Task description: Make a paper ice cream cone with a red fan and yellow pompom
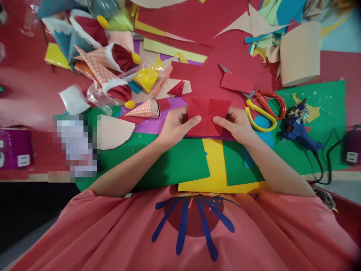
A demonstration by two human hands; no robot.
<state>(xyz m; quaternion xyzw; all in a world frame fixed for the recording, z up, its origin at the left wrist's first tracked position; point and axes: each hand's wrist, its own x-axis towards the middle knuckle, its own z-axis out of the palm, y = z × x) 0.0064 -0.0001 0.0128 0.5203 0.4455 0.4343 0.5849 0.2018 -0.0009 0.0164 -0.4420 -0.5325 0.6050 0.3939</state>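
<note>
Between my two hands is a red piece of paper (205, 122) with a notch at its top edge and a crease near the middle. My left hand (180, 122) pinches its left side, thumb on top and fingers behind. On its right side my right hand (235, 122) grips it the same way. Just right of that hand lie scissors (263, 109) with one red and one yellow handle; a small red paper strip (237, 82) covers part of the blades. A checked paper cone (144, 108) rests left of my left hand.
A blue glue gun (300, 131) with a cord lies on green sheets (169, 162) at the right. Cone-shaped paper gnome hats (98, 67) and plastic bags fill the back left. A beige paper cylinder (301, 54) stands back right. A beige half-round piece (115, 131) lies left.
</note>
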